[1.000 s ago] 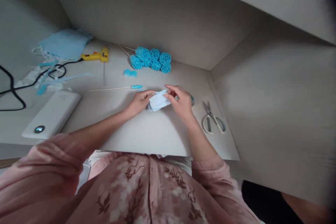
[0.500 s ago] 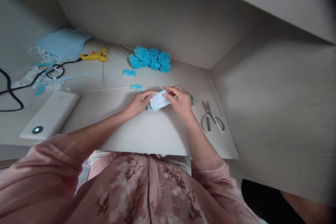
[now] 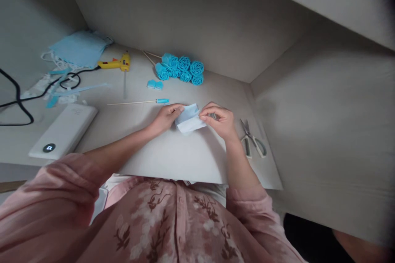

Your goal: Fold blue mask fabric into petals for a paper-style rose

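You hold a pale blue and white folded sheet (image 3: 193, 125) between your two hands, out over the middle of the table (image 3: 173, 156). Its long axis runs crosswise, from your left hand to your right, slanting a little so that the right end sits farther from you than the left. The crease follows that same line: the whitish flap lies on the side toward your body, while the bluer panel stands beyond it, one corner pointing away from you. Your left hand (image 3: 167, 117) is nearly closed, thumb on top, pinching the sheet's left edge. Your right hand (image 3: 220, 120) has its thumb and forefinger brought together at the right end by the crease, the other fingers loosely curled. Just beyond your left hand lies a thin stick (image 3: 132, 102), also crosswise, its blue tip (image 3: 162, 100) to the right. Past that rest a small blue cutout (image 3: 155, 85) and a cluster of blue fabric roses (image 3: 180, 68), whose stems reach leftward. To the right of your right hand, the scissors (image 3: 253, 139) lie partly open, blades pointing away from you.
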### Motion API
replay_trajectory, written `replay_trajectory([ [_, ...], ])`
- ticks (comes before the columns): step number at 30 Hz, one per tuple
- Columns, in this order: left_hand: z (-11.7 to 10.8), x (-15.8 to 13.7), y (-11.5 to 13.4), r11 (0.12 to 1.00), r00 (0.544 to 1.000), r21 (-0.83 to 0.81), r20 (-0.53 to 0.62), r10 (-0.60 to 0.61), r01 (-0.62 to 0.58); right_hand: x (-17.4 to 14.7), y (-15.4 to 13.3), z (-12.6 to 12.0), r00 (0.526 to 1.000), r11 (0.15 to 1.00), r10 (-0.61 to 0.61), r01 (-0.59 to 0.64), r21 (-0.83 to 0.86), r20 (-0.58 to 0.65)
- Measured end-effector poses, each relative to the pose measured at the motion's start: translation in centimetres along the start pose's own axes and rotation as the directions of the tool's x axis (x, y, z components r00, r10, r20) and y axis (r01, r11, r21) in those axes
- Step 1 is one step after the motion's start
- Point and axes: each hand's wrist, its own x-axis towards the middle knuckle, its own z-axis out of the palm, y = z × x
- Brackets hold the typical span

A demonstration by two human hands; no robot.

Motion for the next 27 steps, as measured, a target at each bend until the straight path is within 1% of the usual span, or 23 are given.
replay_trajectory([
  [3,0.0,-0.1,0.1,1.000,1.000,0.024,0.003,0.013,-0.013,0.1,0.4,0.5,0.998,0.996,0.020,-0.025,-0.089,-0.055],
  [5,0.1,-0.2,0.1,0.999,1.000,0.044,0.019,0.025,-0.026,0.2,0.6,0.9,0.994,0.987,0.049,-0.063,-0.147,-0.102],
  [8,0.1,-0.3,0.0,0.998,0.999,0.057,0.039,0.034,-0.037,0.1,1.0,1.4,0.986,0.974,0.104,-0.128,-0.188,-0.132],
  [12,0.1,-0.3,-0.1,0.999,0.999,0.039,0.029,0.033,-0.034,-0.1,1.3,1.7,0.975,0.968,0.151,-0.180,-0.177,-0.164],
  [17,0.2,-0.2,0.2,1.000,1.000,0.010,0.025,-0.001,0.001,-0.2,1.6,1.9,0.958,0.961,0.190,-0.226,-0.159,-0.217],
  [21,0.2,-0.3,0.5,1.000,1.000,0.002,0.024,-0.002,0.002,0.0,1.6,2.1,0.946,0.961,0.212,-0.247,-0.123,-0.245],
  [27,0.3,-0.4,0.4,1.000,0.999,-0.014,0.046,0.004,-0.004,0.0,1.7,2.5,0.947,0.962,0.205,-0.242,-0.129,-0.248],
])
